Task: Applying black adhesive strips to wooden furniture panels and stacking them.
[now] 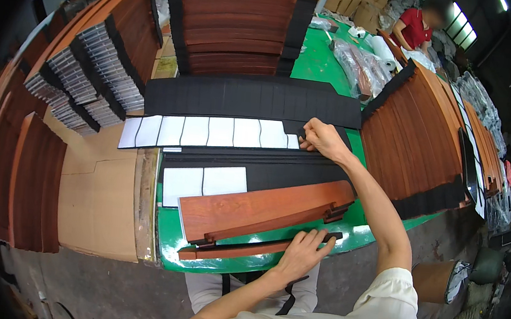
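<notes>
My right hand (325, 139) is closed, fingers pinching the end of a row of black strips near a row of white pieces (221, 133) separated by thin dark lines. What exactly sits between its fingertips is partly hidden. Close to the table's front edge, my left hand (303, 250) curls over a narrow reddish-brown wood-grain panel (237, 251), its fingertips by the panel's black right end. Just beyond lies a small stack of wider wood-grain panels (263, 206) with black ends. Another white sheet (204, 184) with a dark line lies on black sheets behind that stack.
Black sheets (255, 101) lie across the green table (331, 74). Tall panel stacks stand at the back (237, 28), left (122, 42) and right (417, 138). Cardboard (98, 200) lies at left. A person in red (412, 30) works at the far right; another in stripes stands behind.
</notes>
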`<state>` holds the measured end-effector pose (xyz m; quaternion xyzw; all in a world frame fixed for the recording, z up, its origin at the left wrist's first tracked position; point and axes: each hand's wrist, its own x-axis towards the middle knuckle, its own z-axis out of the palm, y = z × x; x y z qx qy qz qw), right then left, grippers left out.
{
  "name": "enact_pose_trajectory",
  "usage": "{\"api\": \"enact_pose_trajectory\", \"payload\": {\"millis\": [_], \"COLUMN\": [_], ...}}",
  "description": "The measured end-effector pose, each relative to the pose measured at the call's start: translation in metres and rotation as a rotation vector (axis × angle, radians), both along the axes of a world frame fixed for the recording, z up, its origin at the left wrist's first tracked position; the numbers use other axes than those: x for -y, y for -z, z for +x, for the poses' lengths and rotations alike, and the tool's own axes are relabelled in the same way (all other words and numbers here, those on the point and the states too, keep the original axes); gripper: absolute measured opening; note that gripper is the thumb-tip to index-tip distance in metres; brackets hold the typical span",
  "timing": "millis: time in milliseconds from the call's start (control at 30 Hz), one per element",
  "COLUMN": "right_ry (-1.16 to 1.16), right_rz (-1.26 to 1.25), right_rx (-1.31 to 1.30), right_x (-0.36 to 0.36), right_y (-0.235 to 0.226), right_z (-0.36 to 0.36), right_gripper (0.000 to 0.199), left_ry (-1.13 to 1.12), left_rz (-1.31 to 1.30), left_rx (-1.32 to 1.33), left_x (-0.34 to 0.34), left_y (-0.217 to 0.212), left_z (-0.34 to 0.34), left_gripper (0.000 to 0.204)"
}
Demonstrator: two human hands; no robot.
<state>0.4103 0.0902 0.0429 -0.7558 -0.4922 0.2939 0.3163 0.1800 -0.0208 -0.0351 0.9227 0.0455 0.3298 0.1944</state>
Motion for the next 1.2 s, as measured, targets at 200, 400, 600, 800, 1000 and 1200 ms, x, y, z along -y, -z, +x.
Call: {"api": "enact_pose_trajectory", "payload": {"millis": [200,400,600,800,1000,1200], "right_ry": [0.027,-0.096,-0.623,-0.762,-0.653,-0.719], "right_rz": [0.132,0.171,0.687,0.766,0.248,0.296], "right_rx": [-0.574,-0.442,0.418,0.426,-0.206,-0.095], "right_x": [0.068,0.127,0.134,0.140,0.136,0.125], "right_y": [-0.030,-0.040,-0.017,-0.010,-0.004,0.001], "right_z": [-0.053,-0.146,-0.216,-0.238,-0.240,-0.249], "right_gripper": [0.012,0.013,0.026,0.022,0.023,0.027], "left_ry": [-0.031,-0.275,-0.344,-0.396,-0.337,-0.228], "left_rz": [-0.218,-0.633,-1.205,-1.220,-0.532,-0.380], "left_rx": [0.240,0.358,0.368,0.257,0.195,0.214], "left_x": [-0.015,-0.017,0.002,0.001,-0.018,-0.033], "left_y": [-0.026,-0.054,-0.044,-0.042,-0.046,-0.042], "left_z": [-0.023,-0.114,-0.167,-0.193,-0.210,-0.222], "left_gripper": [0.039,0.020,0.019,0.011,0.015,0.019]}}
